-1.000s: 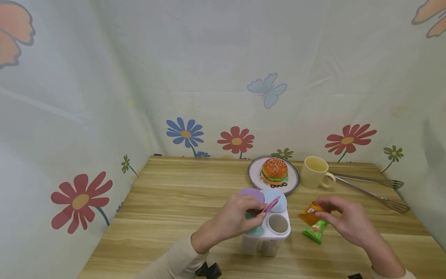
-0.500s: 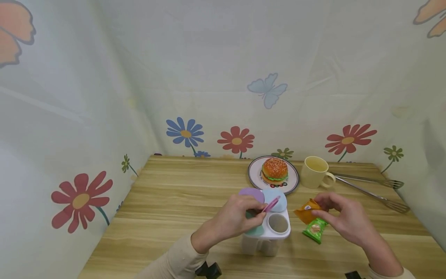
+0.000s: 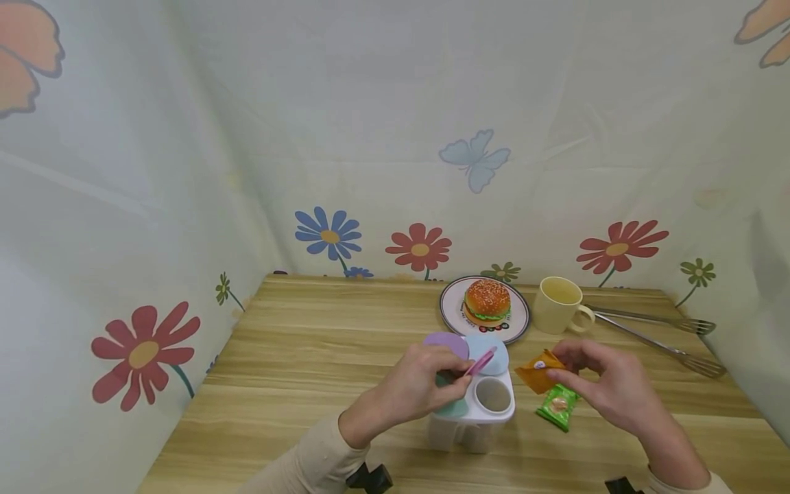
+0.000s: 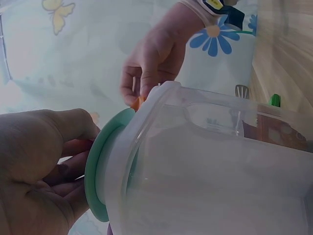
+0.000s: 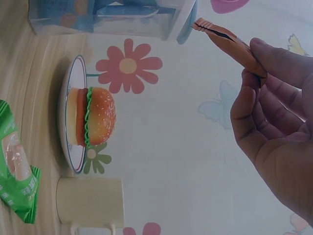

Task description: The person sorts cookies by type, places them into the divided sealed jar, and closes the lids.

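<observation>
My left hand (image 3: 428, 377) pinches a pink round lid (image 3: 481, 361) above a white-topped storage box (image 3: 505, 414) with clear walls. Purple (image 3: 446, 343), light blue (image 3: 494, 351) and green (image 4: 98, 166) lids cover three of its round openings; the front right opening (image 3: 493, 396) is uncovered. My right hand (image 3: 607, 384) holds an orange snack packet (image 3: 538, 372) between thumb and fingers, just right of the box and apart from it. On the table below lies a green snack packet (image 3: 558, 407). Through the box's wall in the left wrist view, a brownish packet (image 4: 274, 131) shows.
Behind the box stands a plate (image 3: 452, 312) with a hamburger (image 3: 487, 302) on it. A yellow mug (image 3: 552, 309) is beside the plate. Two long-handled metal utensils, a slotted turner (image 3: 691, 324) and a whisk-like one (image 3: 700, 362), lie at the right. Printed cloth surrounds the wooden table (image 3: 296, 343).
My right hand has shifted slightly left with the orange packet, bringing it nearer the box's uncovered opening. The left hand and pink lid have stayed in place.
</observation>
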`<state>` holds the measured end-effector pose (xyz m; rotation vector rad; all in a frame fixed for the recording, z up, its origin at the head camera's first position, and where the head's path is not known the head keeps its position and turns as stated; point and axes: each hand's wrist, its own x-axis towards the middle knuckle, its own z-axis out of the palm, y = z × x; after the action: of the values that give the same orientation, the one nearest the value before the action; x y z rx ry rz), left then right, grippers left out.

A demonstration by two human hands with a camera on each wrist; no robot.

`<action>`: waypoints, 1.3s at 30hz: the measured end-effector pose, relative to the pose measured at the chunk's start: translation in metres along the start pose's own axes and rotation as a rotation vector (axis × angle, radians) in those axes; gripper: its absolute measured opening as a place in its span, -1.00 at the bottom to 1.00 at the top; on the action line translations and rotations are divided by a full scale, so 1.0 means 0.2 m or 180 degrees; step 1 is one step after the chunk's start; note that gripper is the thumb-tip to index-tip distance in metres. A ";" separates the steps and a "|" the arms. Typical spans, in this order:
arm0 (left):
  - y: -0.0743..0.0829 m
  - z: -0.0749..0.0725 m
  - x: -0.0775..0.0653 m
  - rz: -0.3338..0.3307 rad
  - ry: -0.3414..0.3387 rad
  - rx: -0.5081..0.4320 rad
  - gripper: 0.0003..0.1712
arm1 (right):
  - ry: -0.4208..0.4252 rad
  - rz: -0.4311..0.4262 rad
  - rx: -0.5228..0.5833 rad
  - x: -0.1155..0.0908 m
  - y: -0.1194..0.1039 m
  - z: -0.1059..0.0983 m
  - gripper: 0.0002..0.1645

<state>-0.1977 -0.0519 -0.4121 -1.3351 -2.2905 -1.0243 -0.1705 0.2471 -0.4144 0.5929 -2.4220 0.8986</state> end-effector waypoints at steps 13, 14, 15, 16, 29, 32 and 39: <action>0.00 0.00 0.00 0.0075 0.0031 -0.0003 -0.89 | 0.0020 -0.0014 0.0160 0.01 -0.06 0.01 -0.58; -0.01 0.00 0.00 0.0083 0.0036 0.0005 -0.90 | 0.0024 -0.0034 0.0184 0.01 -0.07 0.01 -0.57; -0.01 0.00 0.00 0.0086 0.0038 0.0008 -0.90 | 0.0032 -0.0055 0.0213 0.01 -0.07 0.01 -0.57; 0.00 0.00 0.00 0.0079 0.0034 0.0004 -0.90 | 0.0035 -0.0074 0.0231 0.01 -0.07 0.01 -0.57; 0.00 0.00 0.00 0.0010 0.0007 -0.0037 -0.87 | -0.0010 -0.0537 0.0559 0.04 -0.11 0.04 -0.48; 0.00 0.00 0.00 0.0022 0.0015 -0.0053 -0.88 | -0.0050 -0.0559 0.0587 0.04 -0.12 0.04 -0.47; 0.00 0.00 0.00 -0.0022 0.0005 -0.0056 -0.87 | -0.0154 -0.0684 0.0810 0.05 -0.14 0.06 -0.50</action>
<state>-0.1975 -0.0516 -0.4114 -1.3336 -2.2917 -1.0496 -0.1661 0.2175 -0.4041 0.9577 -2.2466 1.1174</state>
